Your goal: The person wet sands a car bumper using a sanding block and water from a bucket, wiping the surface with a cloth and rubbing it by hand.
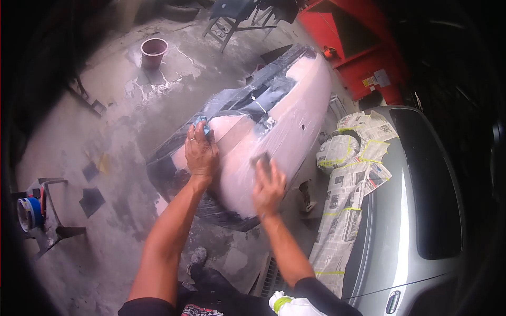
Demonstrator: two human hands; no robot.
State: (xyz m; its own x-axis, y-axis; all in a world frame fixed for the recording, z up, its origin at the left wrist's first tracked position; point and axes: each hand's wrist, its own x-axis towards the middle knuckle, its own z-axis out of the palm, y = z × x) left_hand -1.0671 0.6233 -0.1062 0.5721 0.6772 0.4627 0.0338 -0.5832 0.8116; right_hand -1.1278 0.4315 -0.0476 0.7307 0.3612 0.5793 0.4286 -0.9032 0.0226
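A large car bumper (pixel 295 113), coated in pinkish-white filler with dark bare patches, lies in front of me at a slant. My left hand (pixel 201 152) rests at its left side, fingers closed around a crumpled light-blue cloth (pixel 201 124). On the smooth pale face to the right, my right hand (pixel 268 185) presses a small dark sanding block (pixel 260 159) under its fingertips. That hand is slightly blurred. A small dark hole shows in the bumper's upper right part.
A silver car (pixel 390 226) partly masked with newspaper (pixel 340 203) stands at the right. Behind are a maroon bucket (pixel 154 52), a dark trestle (pixel 226 29) and red equipment (pixel 358 68). At the left, a stool (pixel 50 226) holds a blue tape roll (pixel 31 213).
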